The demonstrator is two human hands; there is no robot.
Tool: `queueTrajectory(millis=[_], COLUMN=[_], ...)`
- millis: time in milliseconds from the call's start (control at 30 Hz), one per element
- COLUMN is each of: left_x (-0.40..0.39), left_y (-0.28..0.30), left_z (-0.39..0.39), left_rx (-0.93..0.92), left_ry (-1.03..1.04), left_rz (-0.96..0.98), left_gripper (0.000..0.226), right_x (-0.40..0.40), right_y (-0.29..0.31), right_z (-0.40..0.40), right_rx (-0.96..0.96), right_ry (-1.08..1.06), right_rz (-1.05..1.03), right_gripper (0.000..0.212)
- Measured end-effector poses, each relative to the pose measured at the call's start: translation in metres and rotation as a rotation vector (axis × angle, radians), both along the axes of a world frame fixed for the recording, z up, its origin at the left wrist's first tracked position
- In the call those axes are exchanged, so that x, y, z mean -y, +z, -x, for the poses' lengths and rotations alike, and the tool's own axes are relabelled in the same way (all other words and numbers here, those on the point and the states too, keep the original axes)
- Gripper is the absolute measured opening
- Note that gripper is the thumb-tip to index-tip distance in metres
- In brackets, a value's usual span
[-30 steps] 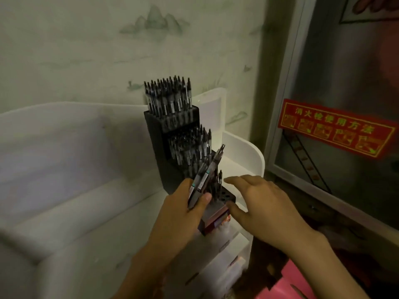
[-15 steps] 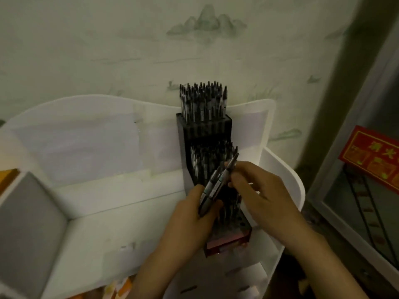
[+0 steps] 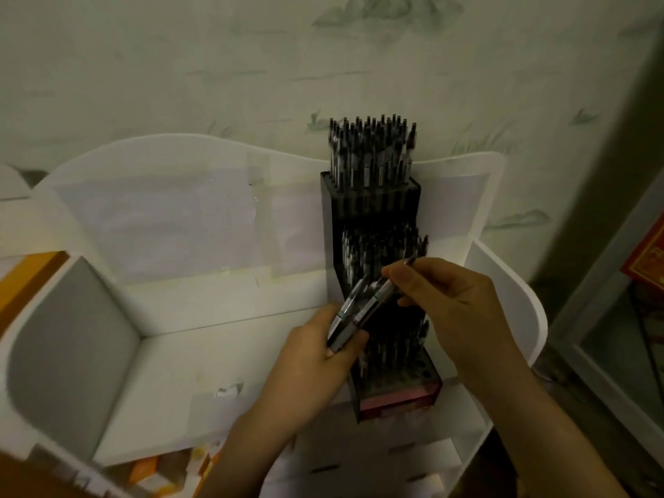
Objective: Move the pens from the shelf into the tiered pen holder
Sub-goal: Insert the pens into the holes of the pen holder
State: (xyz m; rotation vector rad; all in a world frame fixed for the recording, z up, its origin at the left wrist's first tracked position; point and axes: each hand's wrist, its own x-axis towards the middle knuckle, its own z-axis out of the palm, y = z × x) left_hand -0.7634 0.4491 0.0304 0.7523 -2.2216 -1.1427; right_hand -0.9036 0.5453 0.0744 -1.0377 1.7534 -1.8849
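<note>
A black tiered pen holder (image 3: pixel 370 210) stands on the white shelf (image 3: pixel 222 354), its top and middle tiers packed with upright pens (image 3: pixel 372 152). Its lowest tier (image 3: pixel 420 375) shows open holes at the front and a pink front panel. My left hand (image 3: pixel 312 357) grips a small bundle of pens (image 3: pixel 350 318), slanted up to the right, just in front of the holder's middle tier. My right hand (image 3: pixel 456 303) pinches the upper end of one pen (image 3: pixel 390 285) from that bundle between thumb and forefinger.
The shelf has a tall curved white back, a grey side panel (image 3: pixel 68 354) on the left and a rounded wall (image 3: pixel 510 296) on the right. Orange packages (image 3: pixel 25 278) lie at far left and below. A framed panel with a red sign (image 3: pixel 646 260) stands to the right.
The view has swung left and down, showing more of the shelf. My right hand rose from the holder's base to the pen bundle and took hold of one pen's top end.
</note>
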Motion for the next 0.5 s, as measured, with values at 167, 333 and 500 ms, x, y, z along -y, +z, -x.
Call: queueTrajectory(millis=[167, 333, 500], left_x=[0.012, 0.023, 0.027], left_y=[-0.006, -0.018, -0.023], left_z=[-0.004, -0.015, -0.016], left_rx=[0.045, 0.054, 0.022], left_ry=[0.008, 0.036, 0.047], left_rz=[0.014, -0.005, -0.031], left_gripper=[0.013, 0.004, 0.004], right_x=[0.001, -0.01, -0.014], right_y=[-0.004, 0.008, -0.019], right_z=[-0.005, 0.012, 0.013], right_rx=[-0.007, 0.033, -0.247], right_ry=[-0.01, -0.189, -0.262], right_rz=[-0.008, 0.131, 0.048], right_gripper=[0.029, 0.013, 0.008])
